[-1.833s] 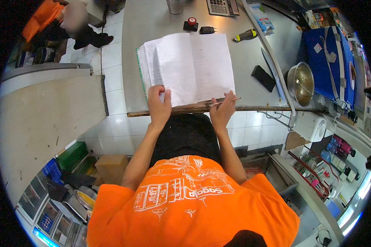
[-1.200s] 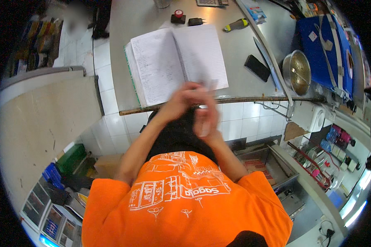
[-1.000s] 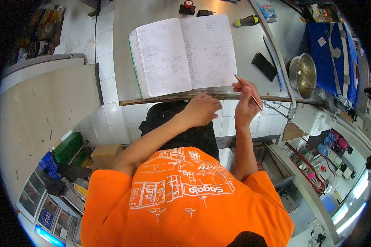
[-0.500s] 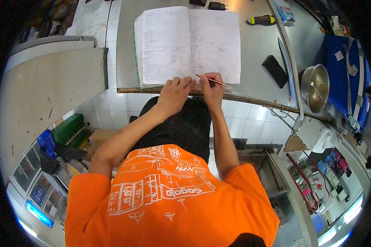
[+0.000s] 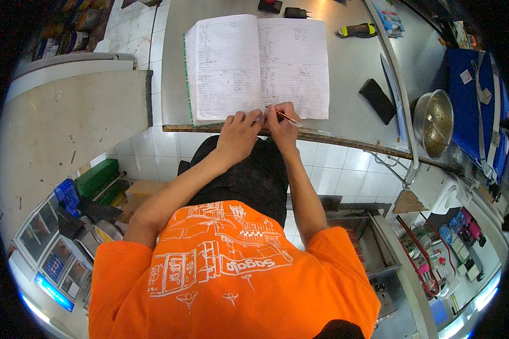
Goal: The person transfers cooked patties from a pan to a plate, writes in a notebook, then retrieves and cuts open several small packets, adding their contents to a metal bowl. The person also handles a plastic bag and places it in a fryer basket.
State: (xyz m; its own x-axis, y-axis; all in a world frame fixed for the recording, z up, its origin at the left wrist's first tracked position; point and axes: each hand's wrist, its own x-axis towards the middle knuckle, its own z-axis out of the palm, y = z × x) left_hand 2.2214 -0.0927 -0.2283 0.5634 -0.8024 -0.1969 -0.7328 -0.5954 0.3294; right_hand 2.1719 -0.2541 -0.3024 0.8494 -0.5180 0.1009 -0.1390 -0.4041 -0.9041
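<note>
An open ruled notebook [image 5: 294, 68] with handwriting on both pages lies on the metal table. My right hand [image 5: 283, 129] pinches a thin pen [image 5: 288, 118], its tip touching the page near the bottom, just right of the centre fold. My left hand [image 5: 238, 135] rests on the notebook's lower edge, left of the fold. Its fingers are bent loosely and a little apart, and I see nothing held in them. The two hands are close together, fingertips nearly meeting.
Right of the notebook lie a black phone [image 5: 377, 100], a long knife [image 5: 391, 85] and a metal bowl [image 5: 430, 133]. Beyond are a yellow-and-black tool [image 5: 357, 30], a black charger [image 5: 297, 12] and a blue bag [image 5: 464, 107]. The metal table's front edge [image 5: 345, 141] runs beside my wrists.
My right hand and the pen have shifted left, closer to the fold and to my left hand. The notebook and table appear slightly lower in view. My left hand stays on the notebook's edge.
</note>
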